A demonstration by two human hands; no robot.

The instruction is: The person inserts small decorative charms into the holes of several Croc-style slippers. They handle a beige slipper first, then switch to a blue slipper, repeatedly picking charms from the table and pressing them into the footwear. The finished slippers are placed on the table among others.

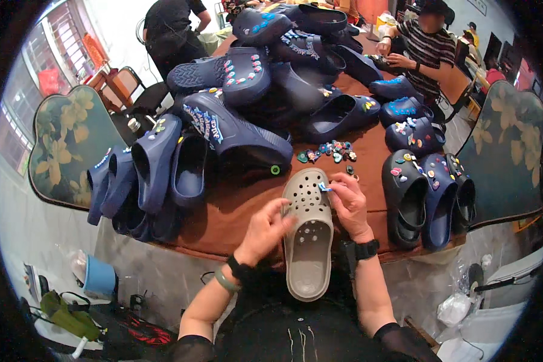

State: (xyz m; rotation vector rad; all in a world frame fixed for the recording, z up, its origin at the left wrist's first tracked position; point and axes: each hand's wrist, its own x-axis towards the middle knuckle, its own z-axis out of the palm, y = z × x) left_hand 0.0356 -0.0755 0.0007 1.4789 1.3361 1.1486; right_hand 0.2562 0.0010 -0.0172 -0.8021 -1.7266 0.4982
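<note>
A grey clog [308, 256], its toe pointing away from me, lies in front of me across the table's near edge. My left hand [264, 230] is at its left side, thumb over the edge near the opening; its other fingertips are partly hidden. My right hand [350, 204] pinches a small blue and white shoe charm [324, 187] against the holes at the right of the toe. Just beyond the toe, several colourful charms [329, 151] lie in a loose pile. A round green charm [275, 170] sits to their left.
Navy clogs [308, 78] are heaped over the brown-covered table [368, 175]. More clogs stand in rows at left [155, 163] and right [438, 199]. Chairs with floral backs flank the table. One person sits far right, handling a dark item; another stands far left.
</note>
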